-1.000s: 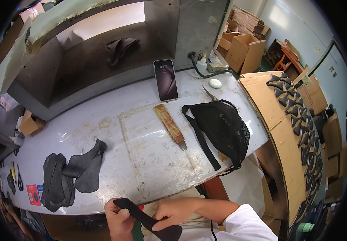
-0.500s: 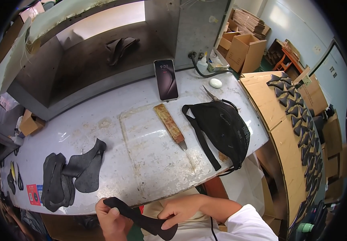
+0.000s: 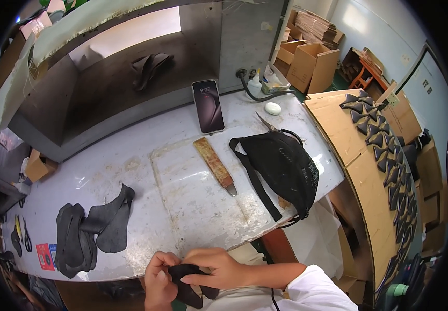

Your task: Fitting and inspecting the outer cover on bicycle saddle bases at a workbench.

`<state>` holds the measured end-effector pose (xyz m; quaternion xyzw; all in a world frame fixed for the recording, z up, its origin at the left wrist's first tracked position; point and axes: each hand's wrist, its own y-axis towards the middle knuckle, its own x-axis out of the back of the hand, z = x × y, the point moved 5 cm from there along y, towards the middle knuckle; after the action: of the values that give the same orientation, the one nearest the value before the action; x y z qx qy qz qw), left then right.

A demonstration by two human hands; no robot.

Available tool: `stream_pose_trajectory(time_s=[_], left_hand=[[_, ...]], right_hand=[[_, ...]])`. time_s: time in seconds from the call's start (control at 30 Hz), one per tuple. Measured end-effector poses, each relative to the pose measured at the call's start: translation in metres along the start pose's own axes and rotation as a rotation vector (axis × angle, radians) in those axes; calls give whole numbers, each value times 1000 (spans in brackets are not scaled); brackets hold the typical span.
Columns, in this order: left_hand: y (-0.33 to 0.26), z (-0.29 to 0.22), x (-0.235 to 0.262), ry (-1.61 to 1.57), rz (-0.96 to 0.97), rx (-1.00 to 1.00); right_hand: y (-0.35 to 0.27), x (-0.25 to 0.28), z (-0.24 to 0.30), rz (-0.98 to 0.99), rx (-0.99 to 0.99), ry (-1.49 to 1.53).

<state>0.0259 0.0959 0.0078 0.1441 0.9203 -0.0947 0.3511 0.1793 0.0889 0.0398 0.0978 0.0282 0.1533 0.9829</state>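
Low in front of me, at the table's near edge, my left hand [image 3: 159,282] pinches a limp black shaped piece [image 3: 188,296], perhaps leather or fabric. My right hand [image 3: 214,267] grips the same piece from the other side, its thumb pressed on top. The piece is bunched between my hands, and part of it is hidden by my fingers. On the table to the left lies a stack of similar dark pieces [image 3: 73,241], with a curved loose one [image 3: 112,228] leaning against it.
A wrapped-handle blade [image 3: 213,165] lies mid-table, beside a black strapped bag [image 3: 281,168] and scissors [image 3: 268,123]. Behind stand a phone [image 3: 208,106] and a grey metal hood [image 3: 112,122] with a dark piece [image 3: 149,70] inside. Cardboard [image 3: 338,124] on the right carries many small black pieces [image 3: 382,137].
My hands have come together, the left moving right. The black piece, stretched out between them before, is now folded and bunched. The view has shifted slightly.
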Motion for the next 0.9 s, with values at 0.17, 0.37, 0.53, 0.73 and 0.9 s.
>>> stream_pose_trajectory(time_s=[0.17, 0.37, 0.53, 0.73, 0.9], left_hand=[[-10, -17, -21, 435, -41, -88], [-9, -32, -24, 943, 12, -250], [-10, -1, -10, 390, -7, -99], [-13, -11, -27, 460, -157, -27], [-6, -26, -23, 1121, 25, -246]], right_hand=[[-6, 2, -6, 44, -112, 240], [-14, -1, -16, 74, -291, 478], [-14, -8, -11, 163, -389, 718], [-12, -4, -18, 27, -479, 786], [-9, 3, -18, -61, -452, 667]])
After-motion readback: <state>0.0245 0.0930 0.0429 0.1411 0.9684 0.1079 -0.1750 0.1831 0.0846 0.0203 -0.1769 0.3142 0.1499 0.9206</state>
